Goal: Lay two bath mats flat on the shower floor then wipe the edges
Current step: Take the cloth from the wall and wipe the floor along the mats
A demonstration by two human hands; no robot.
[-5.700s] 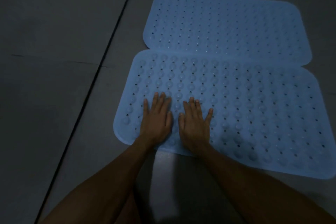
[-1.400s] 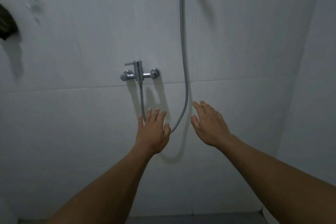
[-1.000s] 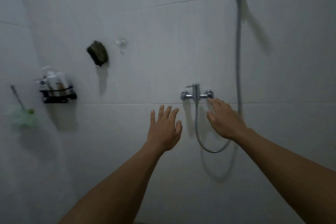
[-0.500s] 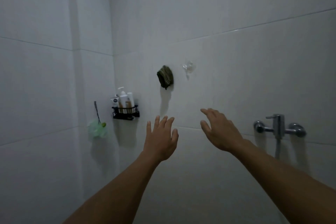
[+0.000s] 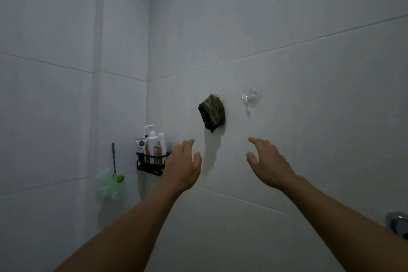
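Fetching the wiping cloth: both the left hand (image 5: 183, 168) and right hand (image 5: 268, 162) are wide, empty; grab the green cloth (image 5: 212, 112) at 12 o'clock.

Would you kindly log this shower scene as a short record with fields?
left hand: open, empty, raised toward the wall
right hand: open, empty, raised
green cloth: hanging on the wall above and between the hands
clear wall hook: right of the cloth, bare
black caddy: holds bottles
green loofah: hangs left of the caddy
bath mats: out of view
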